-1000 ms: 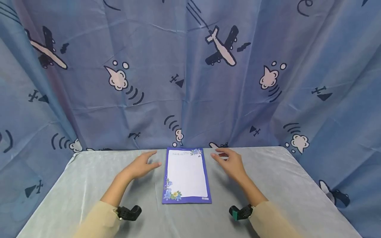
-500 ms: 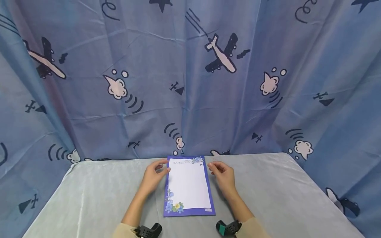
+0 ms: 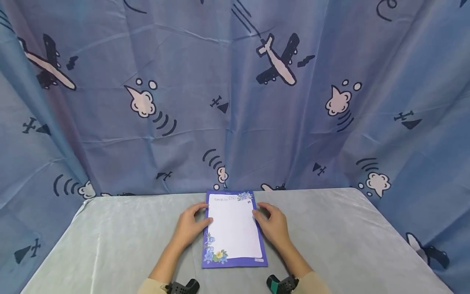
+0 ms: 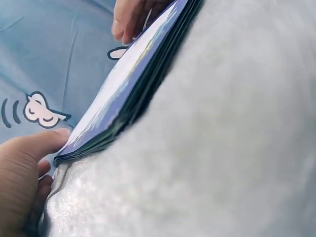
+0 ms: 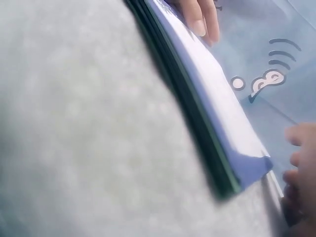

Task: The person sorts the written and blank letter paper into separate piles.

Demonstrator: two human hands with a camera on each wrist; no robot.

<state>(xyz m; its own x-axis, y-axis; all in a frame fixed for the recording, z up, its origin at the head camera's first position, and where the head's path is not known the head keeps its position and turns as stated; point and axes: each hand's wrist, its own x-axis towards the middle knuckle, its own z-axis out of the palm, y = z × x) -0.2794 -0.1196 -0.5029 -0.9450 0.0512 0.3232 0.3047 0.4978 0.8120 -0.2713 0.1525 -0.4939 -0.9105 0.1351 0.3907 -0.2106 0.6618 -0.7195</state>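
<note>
A stack of thin notebooks (image 3: 235,228) lies upright to me in the middle of the table; the top cover is white with a purple border and blue and yellow flowers. Layered dark edges of the stack (image 4: 133,103) show in the left wrist view. My left hand (image 3: 187,226) holds the left side, its thumb over the border and fingers at the edge. On the other side, my right hand (image 3: 273,224) has its thumb tip at the right border. In the right wrist view the right hand's fingers (image 5: 296,173) are loosely bent beside a corner.
A pale grey cloth covers the table (image 3: 128,228). Behind it hangs a blue curtain (image 3: 183,81) printed with airplanes and clouds, reaching down to the table's far edge. Dark wrist cameras (image 3: 183,287) sit at both cuffs.
Both hands have come inward from either side to the notebooks' long edges. The left thumb has moved onto the border. The notebooks have stayed in place on the table.
</note>
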